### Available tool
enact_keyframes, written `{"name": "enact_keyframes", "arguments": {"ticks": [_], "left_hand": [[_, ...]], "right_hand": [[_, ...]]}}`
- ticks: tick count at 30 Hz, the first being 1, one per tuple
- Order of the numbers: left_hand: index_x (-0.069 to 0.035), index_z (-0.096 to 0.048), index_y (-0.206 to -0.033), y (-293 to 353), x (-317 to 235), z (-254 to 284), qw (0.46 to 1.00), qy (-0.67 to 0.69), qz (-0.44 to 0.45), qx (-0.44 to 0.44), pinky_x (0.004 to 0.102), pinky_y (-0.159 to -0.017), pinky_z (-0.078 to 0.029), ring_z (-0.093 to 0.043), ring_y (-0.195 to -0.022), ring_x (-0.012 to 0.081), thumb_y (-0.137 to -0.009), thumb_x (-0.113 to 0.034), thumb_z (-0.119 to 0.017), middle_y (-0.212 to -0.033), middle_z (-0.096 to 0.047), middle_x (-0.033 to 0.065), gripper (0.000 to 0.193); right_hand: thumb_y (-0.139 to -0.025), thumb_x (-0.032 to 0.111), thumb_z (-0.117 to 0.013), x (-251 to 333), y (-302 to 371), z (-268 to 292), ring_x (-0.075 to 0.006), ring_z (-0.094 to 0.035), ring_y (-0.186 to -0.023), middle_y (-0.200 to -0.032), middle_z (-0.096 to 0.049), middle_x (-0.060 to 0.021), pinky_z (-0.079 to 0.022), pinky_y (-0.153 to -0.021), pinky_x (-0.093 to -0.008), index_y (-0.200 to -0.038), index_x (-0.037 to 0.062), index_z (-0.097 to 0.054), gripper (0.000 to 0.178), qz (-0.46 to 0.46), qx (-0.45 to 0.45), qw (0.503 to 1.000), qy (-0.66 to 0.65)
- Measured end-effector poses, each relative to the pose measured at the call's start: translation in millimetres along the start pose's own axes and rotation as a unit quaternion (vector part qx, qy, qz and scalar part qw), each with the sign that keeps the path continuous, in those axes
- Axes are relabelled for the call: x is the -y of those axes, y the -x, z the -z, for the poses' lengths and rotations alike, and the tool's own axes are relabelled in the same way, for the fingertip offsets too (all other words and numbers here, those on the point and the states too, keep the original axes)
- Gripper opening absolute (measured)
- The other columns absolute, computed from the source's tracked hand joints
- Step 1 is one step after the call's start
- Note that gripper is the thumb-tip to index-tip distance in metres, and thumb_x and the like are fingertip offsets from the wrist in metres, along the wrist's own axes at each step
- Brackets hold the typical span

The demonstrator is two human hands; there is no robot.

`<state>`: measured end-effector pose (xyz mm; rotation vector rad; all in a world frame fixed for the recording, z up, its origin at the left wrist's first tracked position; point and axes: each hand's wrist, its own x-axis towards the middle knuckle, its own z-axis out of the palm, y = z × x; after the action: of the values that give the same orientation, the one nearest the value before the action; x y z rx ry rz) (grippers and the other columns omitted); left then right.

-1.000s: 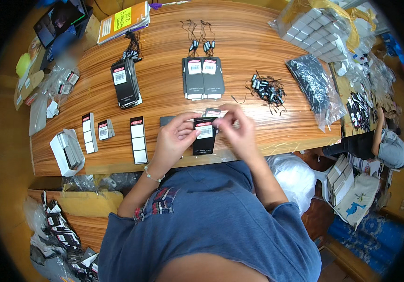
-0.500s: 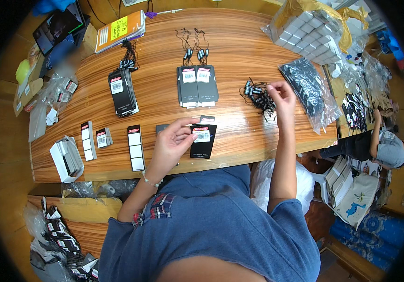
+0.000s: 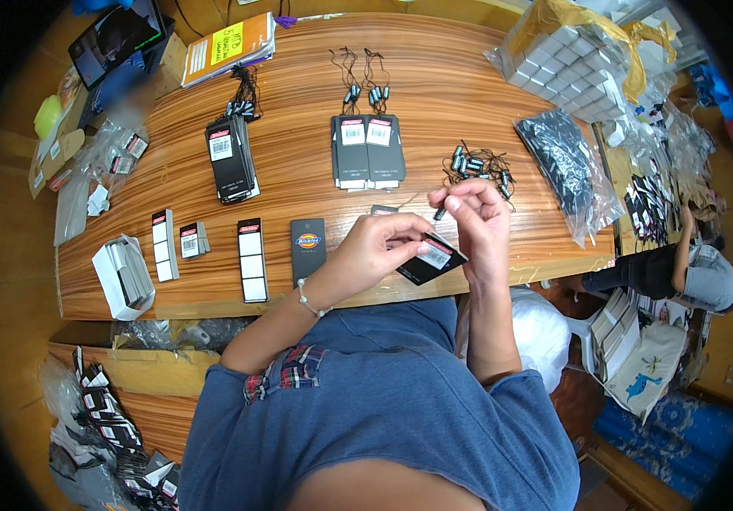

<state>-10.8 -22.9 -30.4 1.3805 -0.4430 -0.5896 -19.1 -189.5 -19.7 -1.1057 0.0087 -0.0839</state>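
Observation:
My left hand [image 3: 376, 251] pinches a black hang tag [image 3: 422, 272] with a white barcode sticker, tilted above the table's front edge. Close by on the right, my right hand [image 3: 479, 223] is closed on a black tag string [image 3: 440, 210] with a small dark fastener, held just over the tag's upper end. Whether the string passes through the tag I cannot tell. Beyond that hand lies a loose pile of strings [image 3: 484, 165]. A dark tag [image 3: 307, 245] rests left of my hands, and another tag [image 3: 381, 209] is partly hidden behind my left hand.
Strung tags form two adjoining stacks [image 3: 353, 157] at mid-table and a thicker stack [image 3: 232, 162] farther left. Sticker strips [image 3: 252, 260] and a white box of cards [image 3: 125, 281] line the front left. A plastic-wrapped black pack [image 3: 562, 162] lies right, before bagged white boxes [image 3: 566, 60].
My left hand has moved right with the tag, which is now tilted. My right hand has come from the string pile down beside it, with a string in its fingers.

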Motion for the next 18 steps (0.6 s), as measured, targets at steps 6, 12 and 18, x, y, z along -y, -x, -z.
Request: {"name": "enact_keyframes", "arguments": {"ticks": [6, 12, 18], "left_hand": [[0.002, -0.057, -0.102, 6.9, 11.3, -1.1, 0.996, -0.041, 0.025, 0.079, 0.0233, -0.076, -0.048, -0.058, -0.084, 0.0087, -0.084, -0.002, -0.057, -0.089, -0.062, 0.0047, 0.018], [0.003, -0.056, -0.104, 12.1, 11.9, 1.0, 0.997, -0.043, 0.035, 0.050, 0.0224, -0.076, -0.048, -0.059, -0.085, 0.0094, -0.084, -0.002, -0.056, -0.091, -0.062, 0.0064, 0.020], [0.001, -0.056, -0.106, 5.3, -5.9, 18.1, 0.988, -0.020, -0.034, -0.148, 0.0222, -0.080, -0.049, -0.061, -0.091, 0.0134, -0.079, 0.003, -0.061, -0.097, -0.062, 0.0096, 0.027]], "right_hand": [[-0.084, 0.000, -0.055, 6.0, -20.4, 18.1, -0.0185, -0.060, -0.082, -0.087, -0.063, -0.0130, -0.049, -0.077, -0.0293, -0.091, 0.0018, -0.055, 0.007, 0.019, -0.031, 0.990, -0.136], [-0.086, 0.002, -0.052, 29.4, -28.9, 17.9, -0.0168, -0.058, -0.073, -0.080, -0.060, -0.0102, -0.048, -0.070, -0.0282, -0.095, 0.0041, -0.052, 0.009, 0.051, -0.033, 0.972, -0.227], [-0.082, 0.003, -0.055, 28.2, -0.9, -5.6, -0.0078, -0.048, -0.062, -0.070, -0.053, -0.0040, -0.033, -0.053, -0.0182, -0.093, 0.0039, -0.050, 0.012, 0.024, 0.042, 0.999, -0.009]]}}
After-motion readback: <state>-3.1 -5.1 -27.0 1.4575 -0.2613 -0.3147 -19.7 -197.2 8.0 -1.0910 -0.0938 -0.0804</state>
